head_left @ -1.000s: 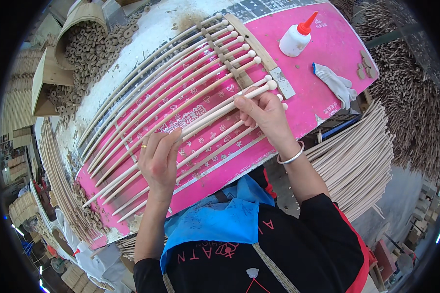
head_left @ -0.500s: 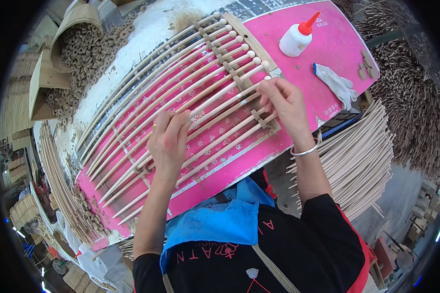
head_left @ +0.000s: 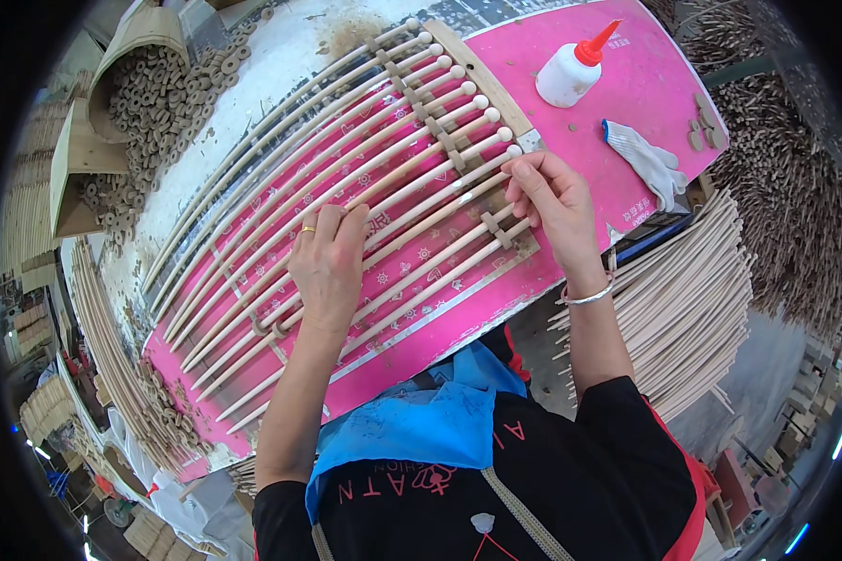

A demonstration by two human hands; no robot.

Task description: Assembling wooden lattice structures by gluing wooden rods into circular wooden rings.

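Pale wooden rods (head_left: 398, 145) lie side by side in a fanned row, tapered at the left and tipped with small wooden balls (head_left: 492, 115) at the right. My left hand (head_left: 329, 266), a ring on one finger, pinches a rod partway along the row. My right hand (head_left: 554, 201) has thumb and fingers closed at the right end of a rod, just below the lowest visible ball; its fingers hide that rod's tip. Small wooden blocks (head_left: 437, 126) sit across the rods near the balls, beside a wooden strip (head_left: 477, 79). Two wooden rings (head_left: 279, 329) surround rods left of my left wrist.
On the pink table cover (head_left: 519, 56) are a white glue bottle (head_left: 568, 77) with red nozzle, a white glove (head_left: 647, 166) and wooden discs (head_left: 706, 122). A tipped bucket (head_left: 145, 37) spills wooden rings at far left. Bundled rods (head_left: 669, 299) stand right of the table.
A raised rod has come down into the row, its ball now in line with the others. My left hand has shifted slightly left and away; my right hand has moved slightly right.
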